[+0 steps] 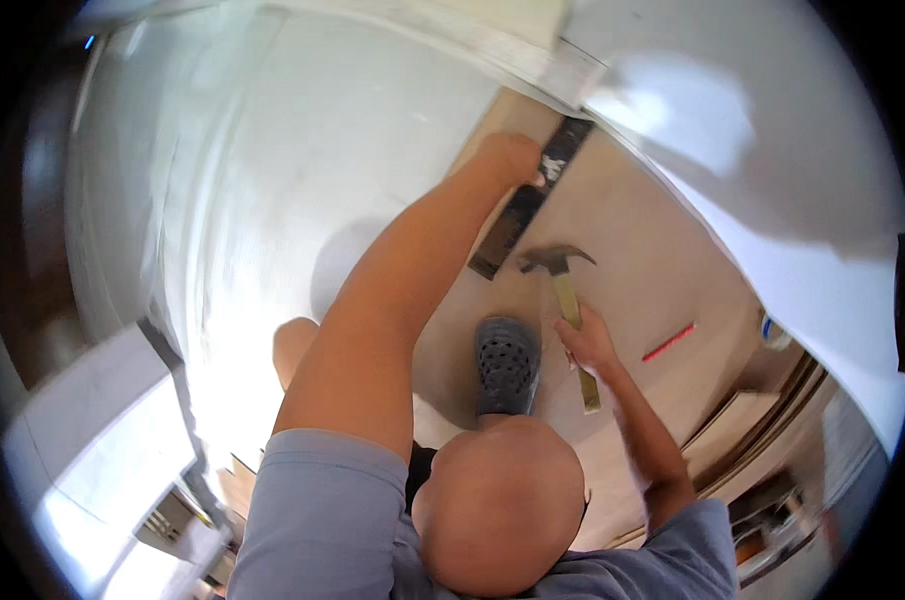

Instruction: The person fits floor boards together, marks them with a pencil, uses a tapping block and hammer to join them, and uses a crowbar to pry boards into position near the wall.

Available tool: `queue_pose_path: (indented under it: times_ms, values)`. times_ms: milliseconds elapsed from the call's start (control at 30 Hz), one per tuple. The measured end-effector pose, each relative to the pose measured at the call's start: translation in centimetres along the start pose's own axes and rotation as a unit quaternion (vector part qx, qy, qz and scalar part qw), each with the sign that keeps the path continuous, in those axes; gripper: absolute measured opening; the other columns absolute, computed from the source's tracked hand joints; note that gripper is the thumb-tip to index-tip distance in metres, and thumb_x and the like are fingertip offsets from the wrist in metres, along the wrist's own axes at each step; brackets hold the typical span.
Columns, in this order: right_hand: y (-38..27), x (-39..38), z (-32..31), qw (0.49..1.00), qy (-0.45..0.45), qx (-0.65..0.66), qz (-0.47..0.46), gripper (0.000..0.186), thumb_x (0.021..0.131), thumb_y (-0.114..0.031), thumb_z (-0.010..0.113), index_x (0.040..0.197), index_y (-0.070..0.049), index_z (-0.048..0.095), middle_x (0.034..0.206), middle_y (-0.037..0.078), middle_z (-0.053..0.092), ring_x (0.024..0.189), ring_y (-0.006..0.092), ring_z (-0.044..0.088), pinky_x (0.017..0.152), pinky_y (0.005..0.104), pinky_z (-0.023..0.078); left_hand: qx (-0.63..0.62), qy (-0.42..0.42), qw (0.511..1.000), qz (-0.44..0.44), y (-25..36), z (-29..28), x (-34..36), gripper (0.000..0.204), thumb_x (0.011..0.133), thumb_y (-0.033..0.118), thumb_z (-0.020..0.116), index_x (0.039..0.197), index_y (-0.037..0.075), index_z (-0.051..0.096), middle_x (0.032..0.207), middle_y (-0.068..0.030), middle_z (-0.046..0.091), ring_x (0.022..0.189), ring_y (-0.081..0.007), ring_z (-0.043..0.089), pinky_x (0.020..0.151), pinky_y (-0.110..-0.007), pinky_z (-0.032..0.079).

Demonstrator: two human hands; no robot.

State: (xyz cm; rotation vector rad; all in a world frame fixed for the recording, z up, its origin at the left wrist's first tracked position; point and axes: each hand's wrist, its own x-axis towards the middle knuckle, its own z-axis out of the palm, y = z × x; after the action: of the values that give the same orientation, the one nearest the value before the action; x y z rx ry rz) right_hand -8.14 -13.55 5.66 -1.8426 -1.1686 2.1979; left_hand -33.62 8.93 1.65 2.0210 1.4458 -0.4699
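Observation:
My left hand [517, 160] reaches far forward, its fingers closed on the left edge of a dark flat strip [513, 222] with pale smears on it. The strip lies at a slant on the light brown floor [632, 215], its far end by the foot of the white wall. Closer in and to the right, my right hand [590, 342] is wrapped round the pale handle of a claw hammer [567, 292]. The hammer's dark head points forward, just right of the strip's near end and apart from it. Part of my left fingers is hidden.
My foot in a grey clog [505, 362] stands behind the strip's near end, below my bent knee [499, 500]. A red pencil-like stick [669, 342] lies to the right. Beyond are a tape roll [773, 333], stacked boards [729, 430] and a white wall [772, 240].

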Motion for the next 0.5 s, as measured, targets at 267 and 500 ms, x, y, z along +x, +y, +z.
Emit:
queue_pose_path:
  times_ms: [267, 500]
  values:
    - [4.1, 1.0, 0.7, 0.863, 0.089, -0.483, -0.118, 0.033, 0.097, -0.030, 0.067, 0.099, 0.002, 0.062, 0.070, 0.012, 0.065, 0.061, 0.0232, 0.065, 0.056, 0.0399, 0.053, -0.131, 0.021, 0.975, -0.176, -21.7, 6.1, -36.8, 0.050, 0.092, 0.047, 0.068, 0.121, 0.006, 0.067, 0.123, -0.0166, 0.069, 0.119, -0.0357, 0.060, 0.101, -0.046, 0.048]
    - [6.6, 2.6, -0.5, 0.669, 0.098, -0.722, -0.149, 0.036, 0.097, -0.034, 0.067, 0.097, 0.001, 0.062, 0.073, 0.015, 0.068, 0.066, 0.0264, 0.070, 0.059, 0.0418, 0.055, -0.074, 0.054, 0.775, -0.625, -24.6, 11.1, -77.3, 0.043, 0.102, 0.045, 0.058, 0.118, 0.006, 0.067, 0.116, -0.0153, 0.071, 0.108, -0.0323, 0.067, 0.095, -0.048, 0.050]
